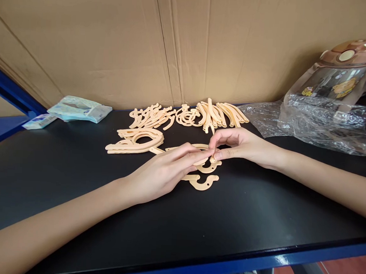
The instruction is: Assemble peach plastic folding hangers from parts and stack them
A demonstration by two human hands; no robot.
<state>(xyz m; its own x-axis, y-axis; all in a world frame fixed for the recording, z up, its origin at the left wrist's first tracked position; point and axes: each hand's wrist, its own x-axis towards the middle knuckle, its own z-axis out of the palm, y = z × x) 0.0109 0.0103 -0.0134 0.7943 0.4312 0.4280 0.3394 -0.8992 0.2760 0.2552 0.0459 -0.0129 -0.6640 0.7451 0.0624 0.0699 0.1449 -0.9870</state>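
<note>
My left hand point(170, 165) lies over some beige plastic folding-hanger parts, its fingers closed on a hanger part that they mostly cover. Against its fingertips, my right hand point(236, 146) pinches a small beige hanger part point(213, 159); its full shape is hidden. A hook piece point(210, 168) shows just under the fingertips. Nearer me, another hook piece point(202, 185) with a strip attached lies flat, partly under my left hand. To the left is a stack of folded hangers point(133, 144).
Behind my hands lie piles of small curved parts point(153, 116), hooks point(187, 116) and hanger arms point(221, 113). Tissue packs point(79, 108) lie at the back left. Clear plastic wrap point(271, 117) and a large bottle point(332, 80) are at the right, against cardboard point(114, 37).
</note>
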